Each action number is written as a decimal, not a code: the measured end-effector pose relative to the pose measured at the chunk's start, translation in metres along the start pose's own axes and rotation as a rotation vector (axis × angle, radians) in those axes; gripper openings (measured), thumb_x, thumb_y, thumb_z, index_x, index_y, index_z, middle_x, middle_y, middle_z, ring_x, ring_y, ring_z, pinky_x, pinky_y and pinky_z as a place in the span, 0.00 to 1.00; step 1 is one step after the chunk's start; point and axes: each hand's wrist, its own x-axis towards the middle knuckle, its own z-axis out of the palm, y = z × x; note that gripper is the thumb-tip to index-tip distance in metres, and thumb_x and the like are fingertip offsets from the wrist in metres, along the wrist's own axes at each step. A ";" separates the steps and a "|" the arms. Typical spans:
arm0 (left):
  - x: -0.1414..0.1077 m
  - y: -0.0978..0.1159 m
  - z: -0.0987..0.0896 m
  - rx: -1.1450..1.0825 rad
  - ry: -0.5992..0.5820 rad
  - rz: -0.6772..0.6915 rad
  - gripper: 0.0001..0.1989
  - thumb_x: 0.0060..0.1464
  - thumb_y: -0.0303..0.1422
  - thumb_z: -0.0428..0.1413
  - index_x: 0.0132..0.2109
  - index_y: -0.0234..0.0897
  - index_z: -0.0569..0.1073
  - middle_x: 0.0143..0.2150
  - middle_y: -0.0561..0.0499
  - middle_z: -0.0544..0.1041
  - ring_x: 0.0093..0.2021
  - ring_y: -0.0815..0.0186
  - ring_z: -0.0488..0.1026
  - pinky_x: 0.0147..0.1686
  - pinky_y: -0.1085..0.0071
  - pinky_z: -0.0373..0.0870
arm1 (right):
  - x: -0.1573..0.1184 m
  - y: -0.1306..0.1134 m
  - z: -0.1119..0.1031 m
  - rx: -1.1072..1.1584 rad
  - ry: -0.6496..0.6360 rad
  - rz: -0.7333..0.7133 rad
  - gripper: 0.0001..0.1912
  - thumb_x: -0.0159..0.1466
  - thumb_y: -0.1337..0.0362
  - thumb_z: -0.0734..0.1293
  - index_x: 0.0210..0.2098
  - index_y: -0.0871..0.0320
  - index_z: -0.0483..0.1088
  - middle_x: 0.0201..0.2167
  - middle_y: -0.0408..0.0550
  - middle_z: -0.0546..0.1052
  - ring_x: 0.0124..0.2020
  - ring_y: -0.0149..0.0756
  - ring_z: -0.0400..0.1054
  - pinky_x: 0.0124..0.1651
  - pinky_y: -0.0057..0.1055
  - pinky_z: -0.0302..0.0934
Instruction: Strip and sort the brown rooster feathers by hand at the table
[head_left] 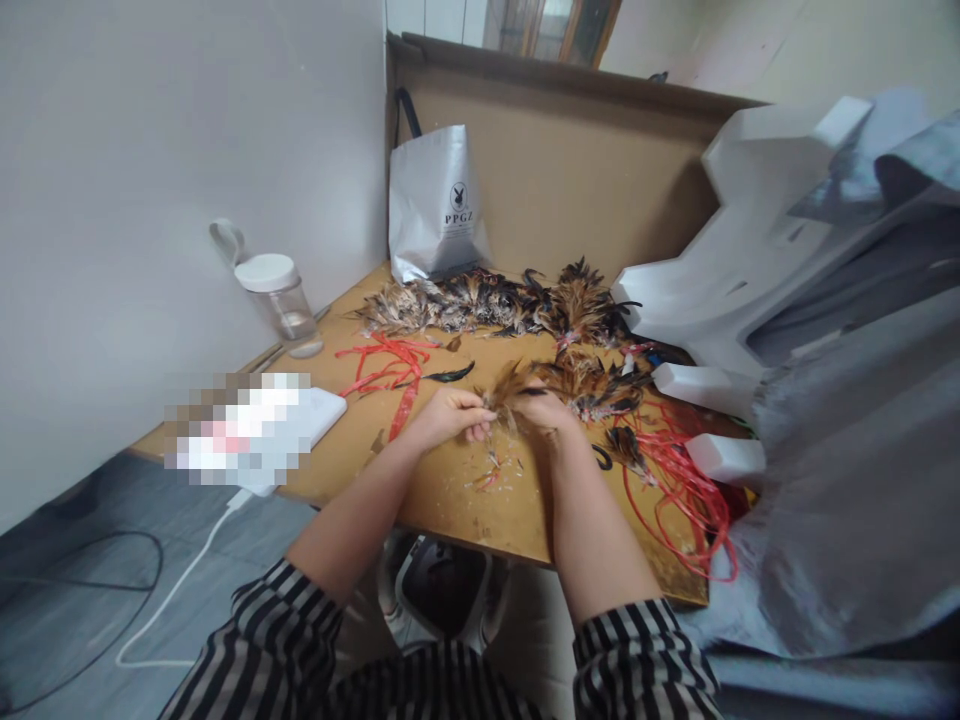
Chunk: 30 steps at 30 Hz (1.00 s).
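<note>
Near the middle of the wooden table, my left hand (451,416) pinches the base end of a bunch of brown feathers (507,388). My right hand (546,408) is closed at the other side of the same bunch, its fingertips partly hidden behind the feathers. Below the hands, small white bits and reddish scraps (491,476) lie scattered on the wood. Just right of my right hand is another pile of brown and black feathers (600,385). A small loose feather bunch (628,448) rests farther right, beside red plastic string (686,485).
A long heap of feathers (480,302) lines the back, before a silver bag (435,205). More red string (386,365) and a dark feather (451,373) lie left. A lidded jar (279,295) and white power bank (319,420) stand left; white foam (675,290) borders the right.
</note>
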 end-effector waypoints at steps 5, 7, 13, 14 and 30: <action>0.007 -0.003 -0.006 -0.232 0.234 -0.079 0.12 0.43 0.36 0.60 0.26 0.28 0.72 0.20 0.50 0.73 0.18 0.76 0.67 0.19 0.82 0.62 | 0.009 0.009 0.012 0.058 0.023 0.028 0.13 0.50 0.56 0.67 0.23 0.62 0.68 0.16 0.40 0.67 0.17 0.24 0.55 0.23 0.23 0.51; 0.009 -0.006 -0.008 -0.304 0.296 -0.127 0.10 0.42 0.33 0.61 0.26 0.28 0.72 0.21 0.49 0.74 0.18 0.76 0.68 0.19 0.82 0.63 | 0.010 0.008 0.016 0.048 0.038 0.030 0.14 0.50 0.55 0.67 0.25 0.62 0.68 0.18 0.41 0.68 0.18 0.24 0.56 0.23 0.23 0.52; 0.011 -0.009 -0.011 -0.406 0.352 -0.171 0.06 0.44 0.28 0.60 0.28 0.27 0.73 0.23 0.48 0.75 0.20 0.75 0.71 0.22 0.82 0.67 | 0.009 0.007 0.026 -0.187 0.046 -0.016 0.11 0.54 0.58 0.63 0.24 0.62 0.68 0.18 0.41 0.68 0.19 0.26 0.57 0.23 0.23 0.50; 0.012 -0.009 -0.011 -0.412 0.363 -0.173 0.06 0.44 0.27 0.60 0.28 0.27 0.73 0.23 0.48 0.75 0.20 0.75 0.71 0.22 0.82 0.67 | 0.009 0.007 0.027 -0.228 0.045 -0.037 0.11 0.55 0.59 0.63 0.24 0.62 0.69 0.18 0.41 0.68 0.20 0.26 0.57 0.24 0.23 0.50; 0.014 -0.012 -0.014 -0.332 0.469 -0.183 0.03 0.48 0.24 0.56 0.28 0.27 0.72 0.20 0.49 0.73 0.19 0.75 0.69 0.21 0.81 0.66 | 0.006 -0.004 0.036 -0.704 0.067 -0.334 0.09 0.58 0.69 0.58 0.23 0.61 0.66 0.22 0.44 0.68 0.25 0.28 0.59 0.31 0.24 0.50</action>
